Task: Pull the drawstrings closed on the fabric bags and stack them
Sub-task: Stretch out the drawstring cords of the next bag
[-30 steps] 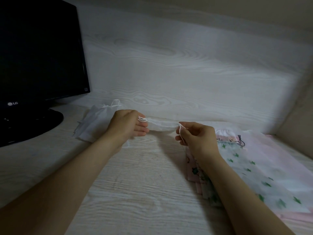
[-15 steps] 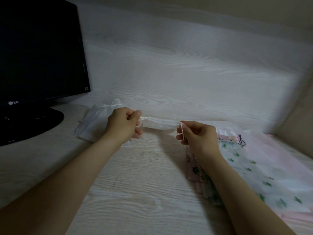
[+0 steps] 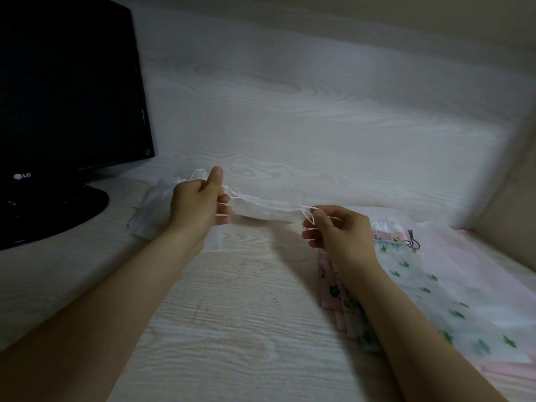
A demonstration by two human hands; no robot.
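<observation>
Drawstrings pulled outward on a white bag held over the desk (image 3: 232, 329)

A dark monitor (image 3: 66, 91) stands at the left; patterned bags (image 3: 452, 285) lie open-mouthed in a loose pile at the right, and a stack of white bags (image 3: 150, 207) sits behind the left wrist. Between the hands, just above the desk, hangs the white bag (image 3: 266, 208). The left hand (image 3: 197, 204) has drawn leftward since a second ago, its thumb now raised and its fingers curled around the left cord (image 3: 232, 195). The right hand (image 3: 339, 230) pinches the right cord (image 3: 309, 219) between thumb and forefinger. The mouth looks partly gathered, so cinching seems underway and stacking comes next.
</observation>
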